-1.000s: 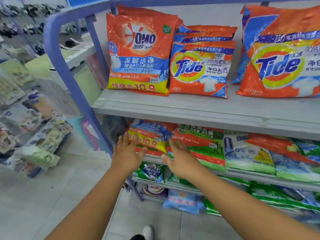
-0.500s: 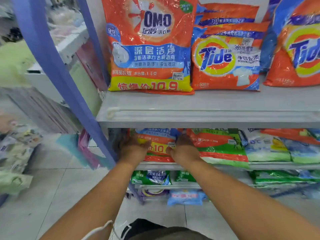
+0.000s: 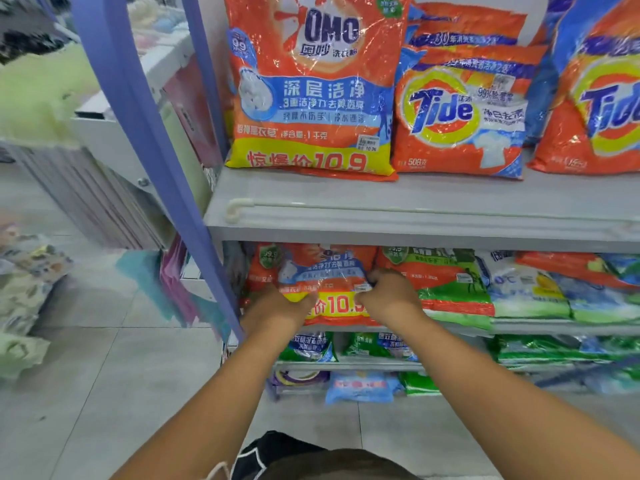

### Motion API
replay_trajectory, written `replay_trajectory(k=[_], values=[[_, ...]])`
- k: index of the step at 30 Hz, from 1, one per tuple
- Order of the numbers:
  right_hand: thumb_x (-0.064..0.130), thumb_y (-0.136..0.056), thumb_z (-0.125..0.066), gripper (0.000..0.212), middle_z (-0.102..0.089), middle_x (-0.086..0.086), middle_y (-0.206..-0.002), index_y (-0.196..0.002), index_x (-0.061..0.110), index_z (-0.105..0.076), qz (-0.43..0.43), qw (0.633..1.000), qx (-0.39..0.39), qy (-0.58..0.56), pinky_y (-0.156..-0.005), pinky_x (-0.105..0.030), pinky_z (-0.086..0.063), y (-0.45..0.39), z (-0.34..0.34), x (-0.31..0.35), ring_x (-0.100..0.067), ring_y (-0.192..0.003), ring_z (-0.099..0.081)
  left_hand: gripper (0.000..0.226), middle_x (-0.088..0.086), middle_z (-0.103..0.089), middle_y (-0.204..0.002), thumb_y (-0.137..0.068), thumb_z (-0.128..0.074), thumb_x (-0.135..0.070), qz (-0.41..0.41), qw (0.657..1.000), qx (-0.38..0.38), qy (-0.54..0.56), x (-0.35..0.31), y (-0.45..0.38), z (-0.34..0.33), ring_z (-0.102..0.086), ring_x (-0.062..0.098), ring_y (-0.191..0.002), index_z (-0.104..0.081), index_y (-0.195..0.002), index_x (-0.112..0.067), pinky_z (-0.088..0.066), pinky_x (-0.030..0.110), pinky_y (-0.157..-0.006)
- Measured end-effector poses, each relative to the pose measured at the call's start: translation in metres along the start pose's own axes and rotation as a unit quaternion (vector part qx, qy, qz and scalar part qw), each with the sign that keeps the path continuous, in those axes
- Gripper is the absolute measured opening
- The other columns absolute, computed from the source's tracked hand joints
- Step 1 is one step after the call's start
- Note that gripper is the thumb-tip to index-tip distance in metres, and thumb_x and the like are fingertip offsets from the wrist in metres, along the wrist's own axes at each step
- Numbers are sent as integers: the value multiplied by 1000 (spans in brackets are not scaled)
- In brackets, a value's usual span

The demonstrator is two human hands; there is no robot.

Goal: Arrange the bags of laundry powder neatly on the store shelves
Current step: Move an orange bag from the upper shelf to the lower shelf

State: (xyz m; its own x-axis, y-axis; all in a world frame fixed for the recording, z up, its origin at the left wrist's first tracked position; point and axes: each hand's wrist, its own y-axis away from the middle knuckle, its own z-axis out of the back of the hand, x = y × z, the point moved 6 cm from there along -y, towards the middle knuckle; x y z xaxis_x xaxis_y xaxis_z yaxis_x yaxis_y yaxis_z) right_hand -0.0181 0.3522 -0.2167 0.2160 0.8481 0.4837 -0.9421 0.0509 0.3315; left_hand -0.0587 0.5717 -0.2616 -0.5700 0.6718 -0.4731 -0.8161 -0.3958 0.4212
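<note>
Gripping an orange "10.9" bag (image 3: 332, 289), both hands (image 3: 388, 296) beneath "OMO" bag (image 3: 311, 88).

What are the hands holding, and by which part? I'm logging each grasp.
Both hands, left hand and right hand, grip the orange OMO bag on the middle shelf by its lower front.

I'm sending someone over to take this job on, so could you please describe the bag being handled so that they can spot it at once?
Find the purple upright at the shelving's left end, then the second shelf under the OMO bag. The bag in hand is the leftmost there, gripped by both hands. Unlike the green-and-red bag beside it, it is orange with a yellow 10.9 band.
</note>
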Motion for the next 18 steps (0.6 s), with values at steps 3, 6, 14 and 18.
replay_trajectory(k=[3,6,14,18], values=[[18,-87,-72,11,-65,5,-87,-93,22,-63,8,993,-12,-120,-57,-24,-42,19,3,-21,-7,-68,-56,97,3,-71,-119,-64,-49,-94,23,998,36,54,13,17,-16,-67,28,-105,-62,-126,-21,-51,31,-82],[20,-93,-71,12,-63,1,-93,-97,15,-60,-26,962,45,-269,-62,-28,-42,30,-4,-41,-12,-77,-56,85,10,-77,-107,-70,-62,-85,131,940,155,274,29,34,-44,-73,30,-97,-67,-117,-14,-59,41,-90],[56,-70,-86,79,-72,-8,-125,-132,14,-60,-133,905,212,-346,-104,-47,-51,23,-38,-63,-28,-112,-69,76,16,-78,-103,-67,-91,-47,110,871,223,423,40,48,-55,-76,34,-89,-60,-130,-16,-64,51,-77],[11,-82,-81,43,-78,-12,-103,-119,12,-60,-151,889,236,-362,-86,-48,-60,29,-44,-65,-31,-90,-76,49,18,-79,-98,-83,-78,-35,130,854,241,443,51,55,-50,-75,33,-82,-65,-122,-8,-62,51,-82]])
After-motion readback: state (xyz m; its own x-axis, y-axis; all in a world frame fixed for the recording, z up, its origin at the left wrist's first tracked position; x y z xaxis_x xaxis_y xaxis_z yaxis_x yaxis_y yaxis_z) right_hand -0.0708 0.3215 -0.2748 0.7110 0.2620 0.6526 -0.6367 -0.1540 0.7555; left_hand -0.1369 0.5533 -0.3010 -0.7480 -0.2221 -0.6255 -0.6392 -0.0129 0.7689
